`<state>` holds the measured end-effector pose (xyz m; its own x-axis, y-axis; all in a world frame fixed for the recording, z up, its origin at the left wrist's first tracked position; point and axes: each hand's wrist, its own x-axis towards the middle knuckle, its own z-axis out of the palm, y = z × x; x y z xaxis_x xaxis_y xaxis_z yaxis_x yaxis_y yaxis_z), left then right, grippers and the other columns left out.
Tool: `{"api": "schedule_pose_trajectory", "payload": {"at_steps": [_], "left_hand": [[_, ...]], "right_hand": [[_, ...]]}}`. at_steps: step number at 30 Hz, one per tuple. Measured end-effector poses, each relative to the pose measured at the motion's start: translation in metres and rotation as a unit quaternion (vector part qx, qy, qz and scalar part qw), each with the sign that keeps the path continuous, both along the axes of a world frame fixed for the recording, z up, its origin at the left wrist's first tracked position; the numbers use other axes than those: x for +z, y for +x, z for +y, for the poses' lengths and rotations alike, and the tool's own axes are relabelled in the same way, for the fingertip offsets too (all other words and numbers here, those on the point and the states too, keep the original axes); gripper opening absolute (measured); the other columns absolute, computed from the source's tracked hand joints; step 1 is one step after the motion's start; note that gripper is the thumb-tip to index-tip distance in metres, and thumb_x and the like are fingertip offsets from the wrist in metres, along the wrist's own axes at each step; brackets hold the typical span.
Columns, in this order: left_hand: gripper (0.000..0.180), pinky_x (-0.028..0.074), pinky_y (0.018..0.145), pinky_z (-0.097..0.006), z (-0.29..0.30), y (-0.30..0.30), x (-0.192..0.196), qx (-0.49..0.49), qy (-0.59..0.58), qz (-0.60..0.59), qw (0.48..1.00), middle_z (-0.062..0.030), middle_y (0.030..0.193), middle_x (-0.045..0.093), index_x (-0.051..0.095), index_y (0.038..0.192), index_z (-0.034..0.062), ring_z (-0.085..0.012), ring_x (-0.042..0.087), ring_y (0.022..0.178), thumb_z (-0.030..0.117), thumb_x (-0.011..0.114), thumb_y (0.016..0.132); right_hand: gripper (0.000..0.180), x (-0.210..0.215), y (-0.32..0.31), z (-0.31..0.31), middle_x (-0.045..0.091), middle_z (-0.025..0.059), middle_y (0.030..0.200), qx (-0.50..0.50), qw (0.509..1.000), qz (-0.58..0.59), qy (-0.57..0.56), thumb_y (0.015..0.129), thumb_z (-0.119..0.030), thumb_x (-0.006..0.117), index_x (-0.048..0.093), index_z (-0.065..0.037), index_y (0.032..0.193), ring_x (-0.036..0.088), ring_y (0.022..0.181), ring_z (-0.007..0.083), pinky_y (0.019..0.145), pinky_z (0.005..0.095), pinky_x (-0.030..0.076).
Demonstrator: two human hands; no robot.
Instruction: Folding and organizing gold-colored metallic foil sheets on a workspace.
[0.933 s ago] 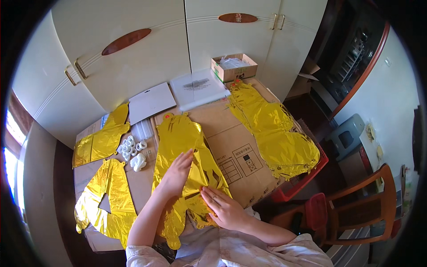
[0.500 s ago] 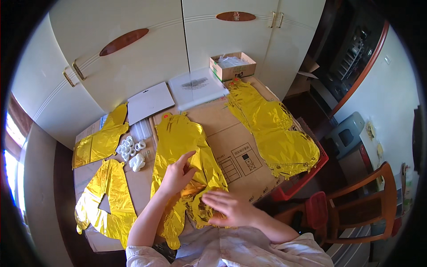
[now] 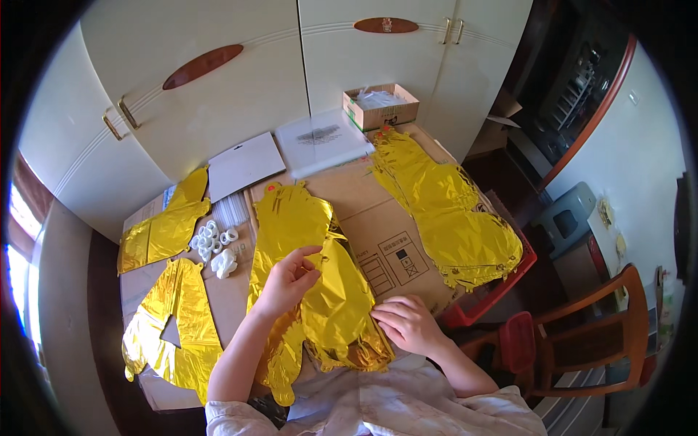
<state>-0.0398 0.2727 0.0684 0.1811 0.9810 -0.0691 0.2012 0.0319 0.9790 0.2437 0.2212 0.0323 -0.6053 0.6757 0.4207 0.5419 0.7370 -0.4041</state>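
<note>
A flat gold foil balloon [image 3: 291, 225] lies in front of me, its lower part crinkled and partly folded over near my shirt. Above its middle is my left hand [image 3: 289, 282], index finger stretched out and thumb apart, with nothing visible between them. At the sheet's lower right edge, my right hand [image 3: 408, 325] has its fingers bent together on the foil; the exact pinch is partly hidden. To the right lies a stack of gold foil balloons [image 3: 443, 211]. On the left are another gold foil piece [image 3: 163, 236] and a gold foil balloon with a gap in it [image 3: 196, 312].
White ribbon rolls [image 3: 209, 240] and a crumpled white bundle [image 3: 224, 264] lie left of the middle balloon. Behind are a white card [image 3: 247, 168], a clear plastic packet [image 3: 320, 145] and a cardboard box [image 3: 382, 112]. A wooden chair [image 3: 589, 334] stands at the right.
My right hand has moved right, from over the lower foil to its right edge. The lower right foil is now spread wider and flatter. My left hand has barely shifted.
</note>
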Motion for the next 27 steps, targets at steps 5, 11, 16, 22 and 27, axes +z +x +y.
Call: {"api": "schedule_pose_trajectory", "payload": {"at_steps": [5, 11, 16, 22, 27], "left_hand": [[0.040, 0.043, 0.061, -0.020, 0.006, -0.008, -0.008, 0.024, -0.027, -0.035, 0.999, 0.0007, 0.088, 0.054, 0.053, 0.131, 0.0010, -0.0031, 0.052, 0.069, 0.001, 0.059, 0.092], [0.041, 0.043, 0.060, -0.020, 0.010, -0.010, -0.026, 0.021, -0.046, -0.009, 0.999, -0.0004, 0.089, 0.054, 0.053, 0.130, 0.0007, -0.0036, 0.051, 0.069, -0.002, 0.056, 0.089], [0.043, 0.043, 0.060, -0.021, 0.010, -0.009, -0.029, 0.025, -0.045, -0.003, 0.999, -0.0020, 0.089, 0.056, 0.053, 0.131, 0.0011, -0.0047, 0.052, 0.068, -0.003, 0.055, 0.088], [0.051, 0.044, 0.065, -0.022, 0.008, -0.008, -0.022, 0.026, -0.051, 0.003, 0.998, -0.0037, 0.091, 0.058, 0.045, 0.138, 0.0034, -0.0066, 0.054, 0.073, 0.001, 0.056, 0.089], [0.059, 0.051, 0.088, -0.032, -0.009, 0.004, 0.014, -0.074, -0.124, -0.217, 0.965, -0.0150, 0.120, 0.060, 0.024, 0.151, 0.0058, -0.0204, 0.063, 0.103, 0.007, 0.047, 0.097]], "right_hand": [[0.028, 0.000, -0.002, -0.003, 0.066, -0.0001, 0.116, 0.001, 0.999, -0.032, 0.006, 0.085, -0.018, 0.068, 0.068, -0.011, 0.112, 0.057, 0.111, 0.0174, 0.095, 0.0372, 0.042], [0.027, -0.002, -0.003, -0.004, 0.065, -0.0016, 0.118, 0.017, 0.999, -0.038, 0.011, 0.085, -0.020, 0.068, 0.069, -0.011, 0.111, 0.056, 0.115, 0.0170, 0.098, 0.0395, 0.040], [0.026, 0.000, -0.003, -0.002, 0.064, -0.0018, 0.121, 0.031, 0.998, -0.058, 0.019, 0.086, -0.021, 0.066, 0.070, -0.012, 0.110, 0.054, 0.117, 0.0179, 0.097, 0.0390, 0.040], [0.026, 0.004, -0.005, 0.000, 0.063, -0.0022, 0.122, 0.036, 0.996, -0.081, 0.007, 0.085, -0.022, 0.065, 0.069, -0.012, 0.109, 0.052, 0.119, 0.0189, 0.097, 0.0392, 0.040], [0.026, 0.006, -0.005, 0.001, 0.063, 0.0005, 0.119, 0.031, 0.997, -0.073, 0.001, 0.084, -0.022, 0.067, 0.068, -0.011, 0.108, 0.053, 0.118, 0.0203, 0.096, 0.0399, 0.041]]}}
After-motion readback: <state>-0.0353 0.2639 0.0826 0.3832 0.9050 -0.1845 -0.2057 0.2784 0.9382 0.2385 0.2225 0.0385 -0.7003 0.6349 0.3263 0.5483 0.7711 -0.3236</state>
